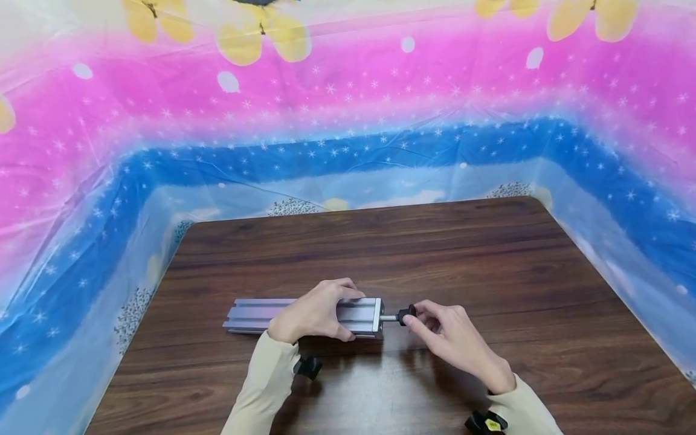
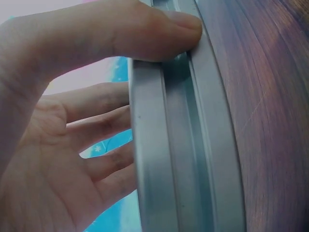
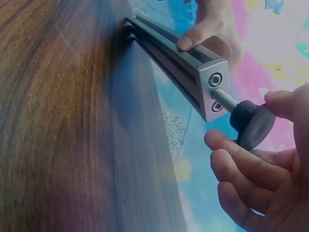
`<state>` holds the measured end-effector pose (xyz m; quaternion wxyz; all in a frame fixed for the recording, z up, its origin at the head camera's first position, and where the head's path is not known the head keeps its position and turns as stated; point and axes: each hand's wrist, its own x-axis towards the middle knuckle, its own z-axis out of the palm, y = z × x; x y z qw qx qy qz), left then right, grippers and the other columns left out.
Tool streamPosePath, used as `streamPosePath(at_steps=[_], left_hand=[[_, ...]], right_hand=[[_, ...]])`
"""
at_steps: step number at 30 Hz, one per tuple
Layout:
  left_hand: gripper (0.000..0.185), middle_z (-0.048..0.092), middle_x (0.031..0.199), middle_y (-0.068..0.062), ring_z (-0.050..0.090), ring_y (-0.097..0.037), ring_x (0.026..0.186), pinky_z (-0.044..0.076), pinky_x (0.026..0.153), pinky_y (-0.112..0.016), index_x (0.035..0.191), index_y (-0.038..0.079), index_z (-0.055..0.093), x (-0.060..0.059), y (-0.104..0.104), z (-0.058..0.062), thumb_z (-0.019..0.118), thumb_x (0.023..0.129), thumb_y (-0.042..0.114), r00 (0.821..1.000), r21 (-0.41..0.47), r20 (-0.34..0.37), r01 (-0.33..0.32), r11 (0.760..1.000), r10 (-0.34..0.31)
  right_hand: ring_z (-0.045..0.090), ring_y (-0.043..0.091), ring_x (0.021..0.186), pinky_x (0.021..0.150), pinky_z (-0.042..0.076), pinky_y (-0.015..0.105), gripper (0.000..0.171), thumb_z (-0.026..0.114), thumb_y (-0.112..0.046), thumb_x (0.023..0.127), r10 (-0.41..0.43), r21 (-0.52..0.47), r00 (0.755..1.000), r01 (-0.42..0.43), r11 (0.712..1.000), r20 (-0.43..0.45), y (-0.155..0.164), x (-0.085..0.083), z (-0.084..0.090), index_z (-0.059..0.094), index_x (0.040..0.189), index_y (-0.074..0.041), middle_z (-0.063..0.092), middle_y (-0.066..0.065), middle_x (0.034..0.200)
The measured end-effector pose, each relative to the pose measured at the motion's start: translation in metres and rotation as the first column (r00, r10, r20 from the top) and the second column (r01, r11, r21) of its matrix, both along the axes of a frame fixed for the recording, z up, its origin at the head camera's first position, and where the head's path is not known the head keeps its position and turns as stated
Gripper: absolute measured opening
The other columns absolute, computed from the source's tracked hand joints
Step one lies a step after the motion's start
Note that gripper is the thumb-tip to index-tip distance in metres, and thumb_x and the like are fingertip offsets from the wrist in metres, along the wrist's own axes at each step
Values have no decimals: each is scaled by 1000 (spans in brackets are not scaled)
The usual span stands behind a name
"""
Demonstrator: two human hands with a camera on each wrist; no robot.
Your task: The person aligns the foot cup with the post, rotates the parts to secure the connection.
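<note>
An aluminium extrusion profile (image 1: 359, 312) with grooved sides lies lengthwise on the table. My left hand (image 1: 318, 311) grips it near its right end, thumb on the near side and fingers over the far side. In the right wrist view, a flat end plate (image 3: 207, 104) with two socket-head screws caps that end. A levelling foot (image 3: 257, 126) with a threaded metal stem and round black base sticks out between the screws. My right hand (image 1: 454, 335) pinches the black base between thumb and fingers, and part of the stem shows between base and plate.
The dark wood-grain table (image 1: 380, 254) has its far edge against a patterned pink and blue cloth (image 1: 348, 157) that hangs around the sides. A black strap mount (image 1: 309, 367) sits on the left wrist, another mount (image 1: 486, 422) on the right.
</note>
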<state>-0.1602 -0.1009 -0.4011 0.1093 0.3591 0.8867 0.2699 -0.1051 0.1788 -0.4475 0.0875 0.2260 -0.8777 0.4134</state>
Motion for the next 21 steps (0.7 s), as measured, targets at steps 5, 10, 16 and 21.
streamPosePath(at_steps=[5, 10, 16, 21], left_hand=[[63, 63, 121, -5, 60, -17, 98, 51, 83, -30, 128, 7, 69, 0, 1, 1, 90, 69, 15, 1000, -14, 1, -2, 1000, 2], [63, 62, 121, -5, 59, -17, 98, 52, 83, -31, 128, 6, 68, 1, 3, 2, 90, 69, 14, 1000, -20, 11, -4, 1000, 5], [62, 62, 120, -5, 58, -17, 97, 51, 83, -32, 127, 6, 69, 2, 4, 2, 90, 69, 12, 1000, -19, 18, -6, 1000, 6], [61, 62, 119, -7, 58, -18, 97, 52, 83, -31, 125, 3, 69, 1, 5, -1, 90, 68, 11, 1000, -11, 6, 9, 1000, -9]], right_hand=[[54, -1, 53, 49, 42, 22, 22, 61, -36, 101, -66, 19, 994, 65, 998, 86, -2, 0, 0, 72, 89, -20, 71, -8, 68], [54, 1, 51, 48, 40, 23, 36, 56, -43, 102, -100, 47, 983, 93, 995, 156, -3, 0, 0, 73, 85, -17, 70, -8, 64], [55, -2, 55, 52, 43, 21, 40, 50, -36, 106, -56, 68, 987, 46, 997, 152, 0, -1, -3, 71, 79, -16, 67, -11, 62], [58, -2, 58, 58, 47, 21, 36, 48, -33, 107, -30, 70, 988, 20, 997, 148, 4, 0, -4, 72, 86, -14, 70, -6, 67]])
